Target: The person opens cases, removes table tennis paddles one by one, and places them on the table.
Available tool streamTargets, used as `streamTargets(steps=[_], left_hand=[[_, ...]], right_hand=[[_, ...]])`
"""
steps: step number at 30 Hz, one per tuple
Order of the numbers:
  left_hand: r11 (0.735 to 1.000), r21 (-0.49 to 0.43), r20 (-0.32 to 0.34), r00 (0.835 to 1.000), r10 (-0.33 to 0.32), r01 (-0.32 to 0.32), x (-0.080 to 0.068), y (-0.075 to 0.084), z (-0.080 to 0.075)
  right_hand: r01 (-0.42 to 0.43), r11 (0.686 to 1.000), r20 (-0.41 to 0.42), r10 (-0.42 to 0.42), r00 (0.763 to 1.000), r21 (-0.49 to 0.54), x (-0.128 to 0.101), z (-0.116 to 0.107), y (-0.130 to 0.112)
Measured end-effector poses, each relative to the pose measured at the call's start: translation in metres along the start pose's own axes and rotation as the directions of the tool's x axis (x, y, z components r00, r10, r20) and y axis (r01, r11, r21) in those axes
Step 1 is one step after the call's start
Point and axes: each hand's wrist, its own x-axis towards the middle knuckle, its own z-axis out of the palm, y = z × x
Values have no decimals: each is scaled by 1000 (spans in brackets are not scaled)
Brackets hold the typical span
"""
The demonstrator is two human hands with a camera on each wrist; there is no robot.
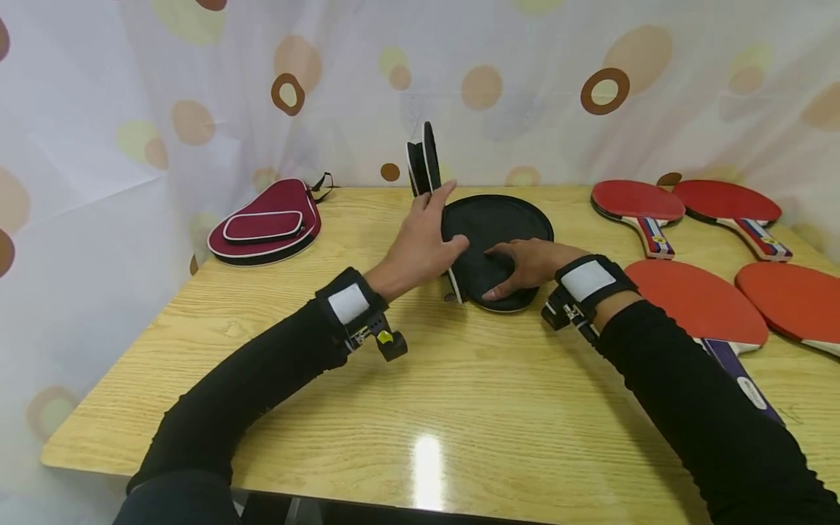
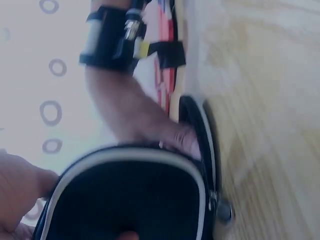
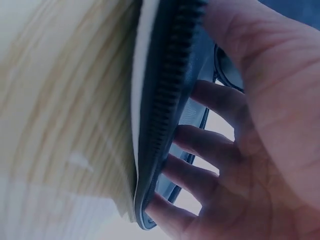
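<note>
A black paddle case (image 1: pixel 502 219) with white piping lies unzipped on the table, its dark inside facing up. One half of it, the flap (image 1: pixel 429 157), stands nearly upright on the left side. My left hand (image 1: pixel 420 244) holds this flap; in the left wrist view a fingertip (image 2: pixel 129 235) shows against its black face. Inside the lower half, my right hand (image 1: pixel 528 262) rests with fingers spread, touching the lining. The right wrist view shows those fingers just past the zipper teeth (image 3: pixel 172 85). A metal zipper pull (image 2: pixel 225 211) hangs near the table.
To the left lies a maroon paddle case (image 1: pixel 262 197) with a small pocket and black strap. Several red table tennis paddles (image 1: pixel 636 200) lie on the right, the nearest (image 1: pixel 695 302) beside my right forearm. A dotted curtain (image 1: pixel 482 44) hangs behind the wooden table (image 1: pixel 328 430).
</note>
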Motion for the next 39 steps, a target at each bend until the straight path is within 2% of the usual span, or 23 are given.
streamTargets(steps=[6,14,21,23,26,31,35,39], left_hand=[[998,31,117,992,48,-51,2,13,22],[996,30,179,980,81,-88,13,22,42],[987,104,280,956,86,-120,23,25,53],[983,134,308,948,76,-122,27,27,57],[976,183,347,937,44,-114,33,31,63],[968,240,386,922,-23,-76,41,36,67],[963,263,406,913,-50,-64,45,37,70],[955,289,425,903,-65,-67,49,37,74]], right_hand=[[2,1000,4,-3,1000,28,0,1,2],[40,996,-8,-39,999,80,-5,-4,9],[157,976,21,-162,987,151,-18,-17,26],[167,971,32,-175,984,171,-23,-20,31],[153,976,5,-156,988,152,-31,-24,36],[55,996,-100,-47,994,75,-39,-27,39],[-28,999,-149,34,988,43,-44,-29,38],[-67,997,-204,75,976,48,-46,-29,36]])
